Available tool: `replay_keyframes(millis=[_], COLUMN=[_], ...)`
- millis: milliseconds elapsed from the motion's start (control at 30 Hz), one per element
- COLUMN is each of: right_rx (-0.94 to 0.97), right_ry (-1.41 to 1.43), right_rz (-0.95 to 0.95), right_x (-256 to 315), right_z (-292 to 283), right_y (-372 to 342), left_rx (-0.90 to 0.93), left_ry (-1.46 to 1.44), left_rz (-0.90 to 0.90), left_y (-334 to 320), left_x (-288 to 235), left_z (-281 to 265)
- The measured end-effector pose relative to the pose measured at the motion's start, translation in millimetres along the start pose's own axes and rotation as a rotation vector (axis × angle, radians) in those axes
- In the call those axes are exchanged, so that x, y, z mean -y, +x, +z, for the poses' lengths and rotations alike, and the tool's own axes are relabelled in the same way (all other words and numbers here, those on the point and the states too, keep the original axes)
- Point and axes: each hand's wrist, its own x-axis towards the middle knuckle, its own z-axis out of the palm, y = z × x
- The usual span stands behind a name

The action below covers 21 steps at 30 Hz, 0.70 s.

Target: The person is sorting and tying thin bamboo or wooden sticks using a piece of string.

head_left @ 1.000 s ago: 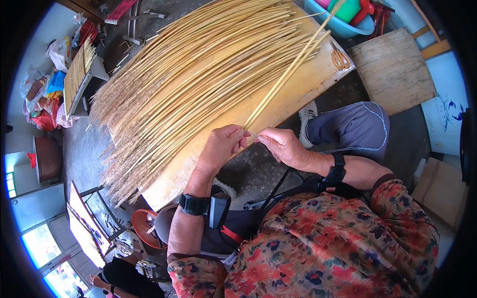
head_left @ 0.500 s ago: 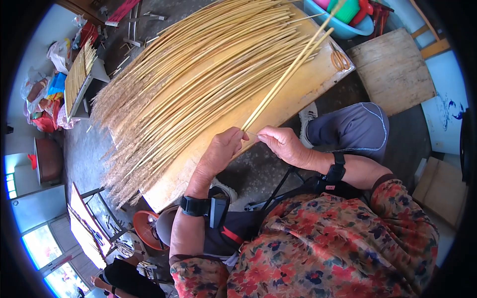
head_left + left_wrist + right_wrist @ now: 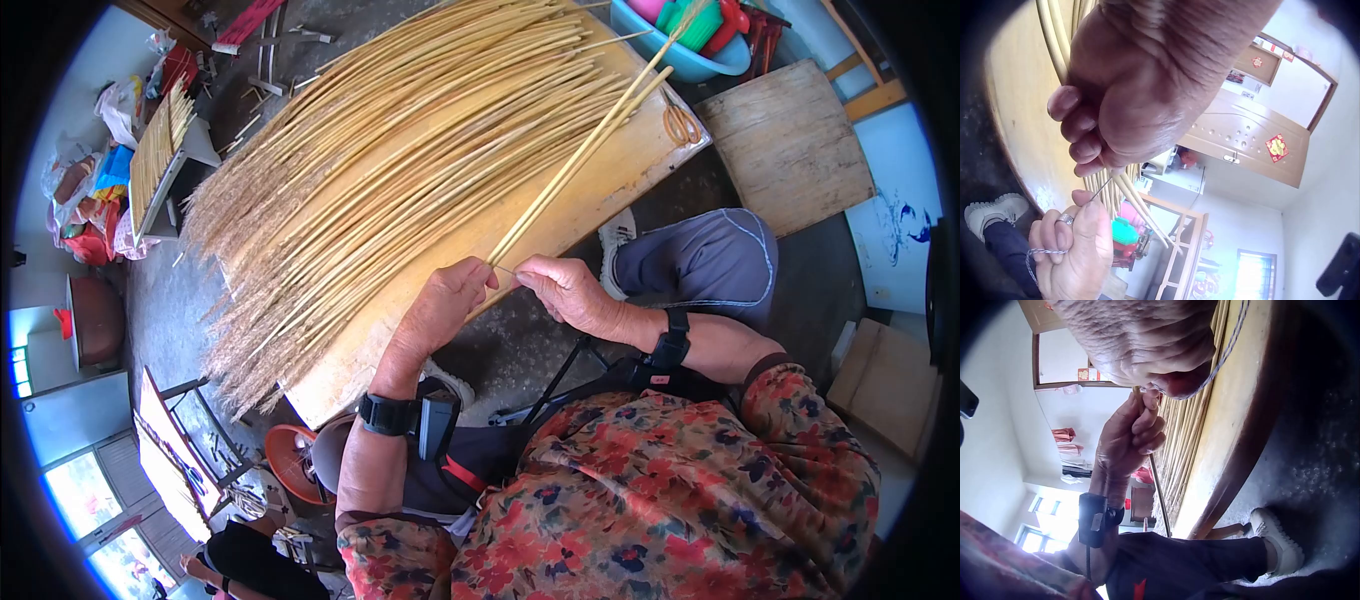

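Along the yellowish table (image 3: 610, 182), over its near edge, the left hand (image 3: 445, 300) grips two long stalks (image 3: 551, 187); the right hand (image 3: 578, 293), just beside, pinches a needle-like strand (image 3: 1101, 189). More stalks (image 3: 460, 190) cover the table's middle; scissors (image 3: 682, 125) lie near one corner, a blue basin (image 3: 712, 66) beyond.

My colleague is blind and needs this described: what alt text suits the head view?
A person's left hand grips long stalks while the right hand pinches something thin beside them. Beyond, many plumed stalks lie across a table, with scissors near its corner.
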Motion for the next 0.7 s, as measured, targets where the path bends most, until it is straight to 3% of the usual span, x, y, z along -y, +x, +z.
replay_keyframes(millis=[333, 433, 500, 600, 700], right_rx=[0.034, 0.021, -0.003, -0.041, -0.047], right_ry=[0.147, 0.168, 0.189, 0.239, 0.237], right_rz=[0.043, 0.096, 0.259, 0.352, 0.355], right_x=[14.3, 8.2, 2.7, -3.6, -3.2], right_z=[4.6, 4.0, 2.5, 1.3, 4.1], right_y=[7.2, 10.6, 14.1, 21.3, 26.1], left_rx=[-0.016, -0.050, -0.040, -0.055, -0.118], left_ry=[-0.057, -0.018, 0.010, 0.097, 0.178], left_rz=[0.158, 0.176, 0.166, 0.187, 0.210], left_y=[5.2, 8.4, 9.9, 15.6, 18.4], left_x=[9.2, 8.7, 10.7, 19.6, 21.2], left_z=[22.0, 20.2, 19.4, 23.2, 24.7])
